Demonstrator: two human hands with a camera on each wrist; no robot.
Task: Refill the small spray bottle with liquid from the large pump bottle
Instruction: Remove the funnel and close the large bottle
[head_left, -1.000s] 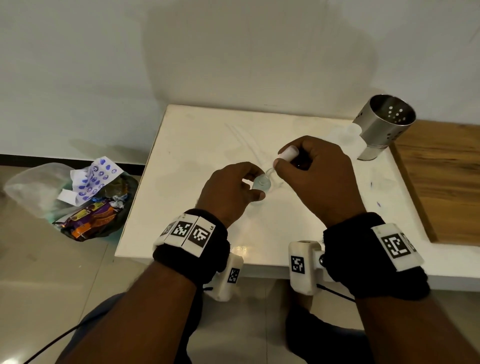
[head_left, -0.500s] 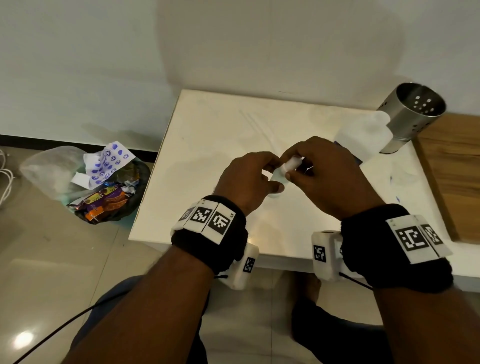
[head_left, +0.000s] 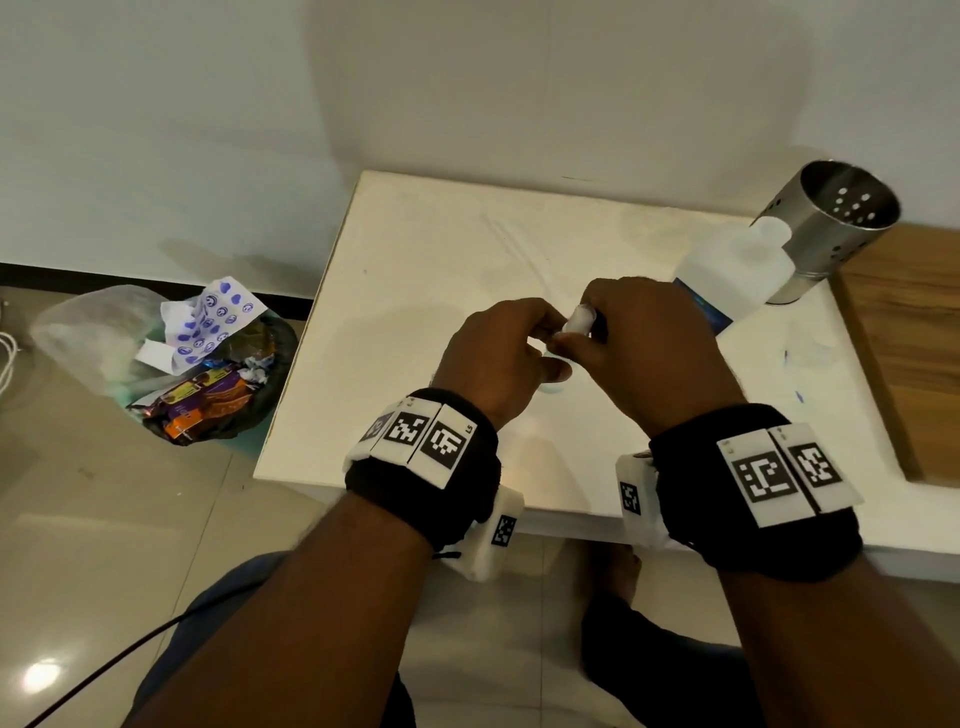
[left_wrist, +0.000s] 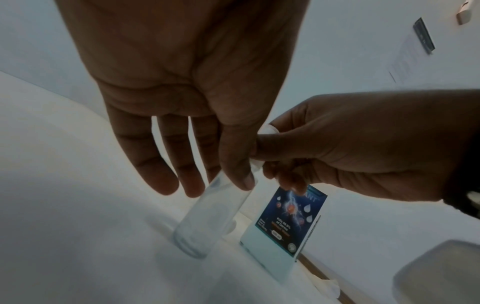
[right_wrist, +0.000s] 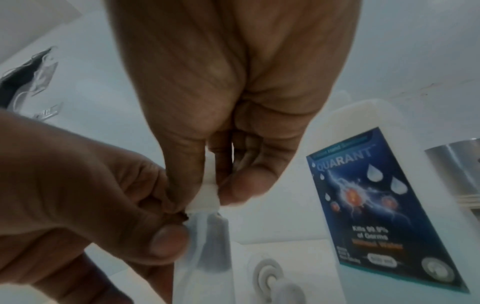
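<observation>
- Closest in, both wrists wear black bands with white tag blocks, forearms reaching over the front edge of the white surface (head_left: 415, 270).
- The left hand (head_left: 498, 358) grips the small spray bottle (left_wrist: 210, 216) near its neck, thumb and forefinger pinching while the other fingers hang straight beside it.
- That clear little bottle stands with its base on the surface, leaning a touch, right between the two hands.
- The right hand (head_left: 649, 353) is curled round the white spray cap (head_left: 577, 319), fingertips pinching it at the bottle's mouth; the right wrist view shows the cap (right_wrist: 205, 197) sitting on the neck, though how far it is screwed on, nobody can tell.
- Just behind the right hand stands the large bottle (head_left: 737, 275), white with a blue label (right_wrist: 376, 205) reading QUARANT.
- Beside it, farther right, a perforated metal holder (head_left: 831, 228) stands touching or nearly touching the large bottle.
- A wooden board (head_left: 909, 353) lies along the right edge.
- Off to the left on the floor, a bin (head_left: 218, 384) full of wrappers and paper.
</observation>
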